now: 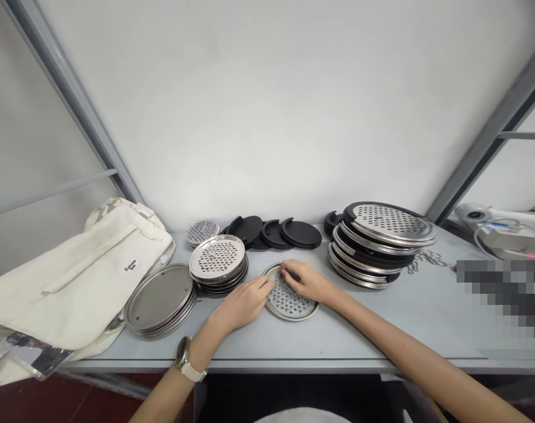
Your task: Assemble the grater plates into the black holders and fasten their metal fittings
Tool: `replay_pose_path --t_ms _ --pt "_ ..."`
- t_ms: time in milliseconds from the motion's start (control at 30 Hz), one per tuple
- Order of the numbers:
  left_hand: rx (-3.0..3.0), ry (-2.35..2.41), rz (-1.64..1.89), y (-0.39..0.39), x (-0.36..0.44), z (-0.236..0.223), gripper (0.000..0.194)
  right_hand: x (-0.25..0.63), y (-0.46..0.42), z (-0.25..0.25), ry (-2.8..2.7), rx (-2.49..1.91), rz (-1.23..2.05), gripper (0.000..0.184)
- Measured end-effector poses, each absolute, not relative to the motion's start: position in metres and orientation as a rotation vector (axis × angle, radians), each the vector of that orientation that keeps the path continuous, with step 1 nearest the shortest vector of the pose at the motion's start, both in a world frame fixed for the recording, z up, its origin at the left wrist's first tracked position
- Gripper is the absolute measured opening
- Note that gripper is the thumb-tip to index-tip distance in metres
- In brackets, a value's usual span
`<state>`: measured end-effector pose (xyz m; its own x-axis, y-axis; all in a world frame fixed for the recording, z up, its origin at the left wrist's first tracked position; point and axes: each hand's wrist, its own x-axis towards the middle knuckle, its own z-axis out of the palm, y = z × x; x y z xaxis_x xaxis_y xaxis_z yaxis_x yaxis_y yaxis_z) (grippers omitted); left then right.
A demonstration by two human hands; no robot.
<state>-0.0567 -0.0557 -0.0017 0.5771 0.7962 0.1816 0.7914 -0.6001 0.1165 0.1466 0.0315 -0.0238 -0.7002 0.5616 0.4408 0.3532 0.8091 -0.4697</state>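
Observation:
A round metal grater plate (pixel 291 302) with many raised holes lies flat on the grey table, seated within a shallow rimmed metal dish (pixel 312 314). My left hand (pixel 245 302) is at its left side, with thumb and fingers pinched together at the rim. From the right, my right hand (pixel 309 282) reaches over the far part, its fingers curled and closed on the plate near the far-left rim. The fingertips of both hands are close together there. Just left stands a stack of smaller dishes topped by another grater plate (pixel 217 258).
Plain metal dishes (pixel 161 298) are stacked at left beside a cream bag (pixel 86 276). Black round holders (pixel 300 234) line the wall. A tall, leaning stack of grater plates and black rings (pixel 373 249) stands right, near metal clips (pixel 426 258).

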Motion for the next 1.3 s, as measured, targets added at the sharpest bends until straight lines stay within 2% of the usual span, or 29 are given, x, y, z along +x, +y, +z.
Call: replay_pose_path --t_ms 167,300,600,833,1300 --pt "2.794 1.38 0.306 -0.056 -0.057 -0.001 0.029 0.147 0.031 -0.023 -2.383 -0.678 0.555 0.016" --pt "2.795 1.388 0.298 -0.057 -0.057 0.0 0.029 0.149 0.038 -0.024 -2.23 -0.797 0.494 0.016" --pt "2.767 1.388 0.294 -0.058 -0.056 0.001 0.025 0.154 0.05 -0.034 -2.27 -0.82 0.464 0.004" --pt "2.739 1.383 0.338 -0.057 -0.056 0.001 0.026 0.156 0.049 -0.035 -2.343 -0.829 0.531 0.021" --pt "2.771 1.361 0.415 -0.058 -0.053 0.004 0.023 0.152 0.052 -0.039 -2.277 -0.866 0.488 0.007"
